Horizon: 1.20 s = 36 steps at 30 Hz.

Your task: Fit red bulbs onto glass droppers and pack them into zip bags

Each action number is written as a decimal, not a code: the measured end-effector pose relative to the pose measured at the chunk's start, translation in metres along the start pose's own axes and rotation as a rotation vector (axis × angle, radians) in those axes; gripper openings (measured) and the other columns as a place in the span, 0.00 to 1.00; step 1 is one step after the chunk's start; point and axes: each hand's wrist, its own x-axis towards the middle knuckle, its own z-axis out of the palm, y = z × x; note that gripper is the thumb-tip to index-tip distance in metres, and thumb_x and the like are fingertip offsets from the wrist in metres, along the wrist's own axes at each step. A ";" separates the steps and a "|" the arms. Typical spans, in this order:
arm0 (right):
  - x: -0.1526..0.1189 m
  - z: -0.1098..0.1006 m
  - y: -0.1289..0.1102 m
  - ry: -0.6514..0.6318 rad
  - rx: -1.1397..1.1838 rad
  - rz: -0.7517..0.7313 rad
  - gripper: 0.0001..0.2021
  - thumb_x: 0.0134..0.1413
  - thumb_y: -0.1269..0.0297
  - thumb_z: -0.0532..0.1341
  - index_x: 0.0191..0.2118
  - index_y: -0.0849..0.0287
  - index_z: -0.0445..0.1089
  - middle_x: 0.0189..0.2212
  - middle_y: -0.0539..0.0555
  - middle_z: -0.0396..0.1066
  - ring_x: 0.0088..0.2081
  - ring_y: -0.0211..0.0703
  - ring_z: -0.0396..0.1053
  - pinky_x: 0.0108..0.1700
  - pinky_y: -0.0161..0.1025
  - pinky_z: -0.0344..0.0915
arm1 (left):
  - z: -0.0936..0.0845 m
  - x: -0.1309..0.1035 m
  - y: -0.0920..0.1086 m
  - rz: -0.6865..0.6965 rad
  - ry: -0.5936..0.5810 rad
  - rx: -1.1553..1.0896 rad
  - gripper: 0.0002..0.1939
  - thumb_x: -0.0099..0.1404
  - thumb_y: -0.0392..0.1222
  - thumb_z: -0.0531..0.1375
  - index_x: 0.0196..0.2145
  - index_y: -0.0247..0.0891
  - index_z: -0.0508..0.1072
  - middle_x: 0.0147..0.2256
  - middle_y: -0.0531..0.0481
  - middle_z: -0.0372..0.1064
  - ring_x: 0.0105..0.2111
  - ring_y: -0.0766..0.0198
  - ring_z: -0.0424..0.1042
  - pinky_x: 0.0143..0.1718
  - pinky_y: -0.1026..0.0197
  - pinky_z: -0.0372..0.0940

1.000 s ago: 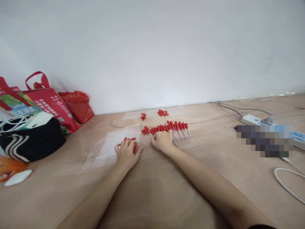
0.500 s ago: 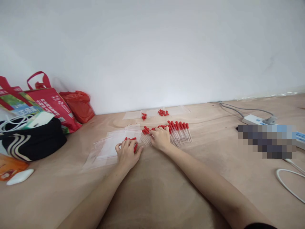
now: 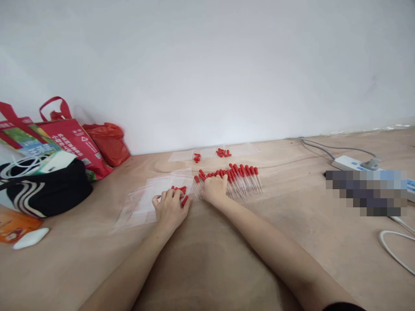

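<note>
Several glass droppers with red rubber bulbs (image 3: 244, 171) lie side by side in a slanting row, bulbs toward the wall. My right hand (image 3: 215, 188) is over the left part of this row, fingers curled down among the droppers; what they pinch is hidden. My left hand (image 3: 170, 206) rests with bent fingers apart over a small group of red bulbs (image 3: 184, 200) on clear zip bags (image 3: 139, 205). A single dropper with a red bulb (image 3: 196, 179) lies at the row's left end, between the two hands.
Nearer the wall lie more red bulbs (image 3: 223, 152) and flat clear bags (image 3: 180, 156). At left stand a black bag (image 3: 65, 188), a red shopping bag (image 3: 76, 142) and a red plastic bag (image 3: 108, 144). A power strip (image 3: 348, 163) with cables is at right.
My right hand has shifted slightly left, its fingers curling further down. More of the droppers at the row's left end now show. My left hand has barely moved.
</note>
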 end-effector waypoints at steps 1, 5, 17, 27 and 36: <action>0.001 -0.001 -0.001 -0.015 0.005 0.013 0.11 0.45 0.67 0.54 0.33 0.62 0.71 0.33 0.62 0.72 0.40 0.50 0.64 0.45 0.49 0.43 | -0.001 0.000 -0.001 0.002 0.000 0.015 0.14 0.57 0.52 0.52 0.27 0.39 0.68 0.32 0.45 0.67 0.35 0.54 0.63 0.40 0.49 0.48; 0.003 -0.001 -0.003 -0.066 0.029 0.068 0.12 0.45 0.64 0.55 0.34 0.63 0.71 0.34 0.63 0.72 0.40 0.51 0.65 0.45 0.49 0.43 | -0.001 -0.001 -0.003 0.012 0.012 0.041 0.14 0.56 0.52 0.54 0.25 0.38 0.68 0.31 0.45 0.67 0.35 0.55 0.63 0.40 0.49 0.48; -0.016 -0.018 0.028 -0.053 0.048 -0.051 0.11 0.49 0.63 0.52 0.30 0.61 0.70 0.32 0.58 0.72 0.38 0.48 0.65 0.42 0.44 0.49 | -0.001 -0.001 0.002 0.035 0.046 -0.088 0.10 0.60 0.45 0.52 0.27 0.38 0.66 0.30 0.46 0.69 0.35 0.55 0.64 0.42 0.49 0.46; -0.083 -0.030 0.137 0.042 0.047 -0.418 0.11 0.55 0.61 0.52 0.28 0.60 0.66 0.28 0.54 0.67 0.35 0.42 0.60 0.37 0.38 0.49 | 0.001 -0.006 0.021 0.256 0.138 -0.294 0.09 0.63 0.42 0.52 0.37 0.40 0.70 0.31 0.48 0.71 0.36 0.58 0.66 0.42 0.52 0.47; -0.077 -0.020 0.115 0.095 0.168 -0.389 0.14 0.47 0.51 0.58 0.32 0.57 0.66 0.32 0.52 0.66 0.37 0.43 0.60 0.38 0.40 0.47 | 0.009 0.006 0.051 0.317 0.202 -0.421 0.08 0.63 0.38 0.51 0.32 0.41 0.70 0.33 0.50 0.70 0.36 0.60 0.67 0.47 0.50 0.46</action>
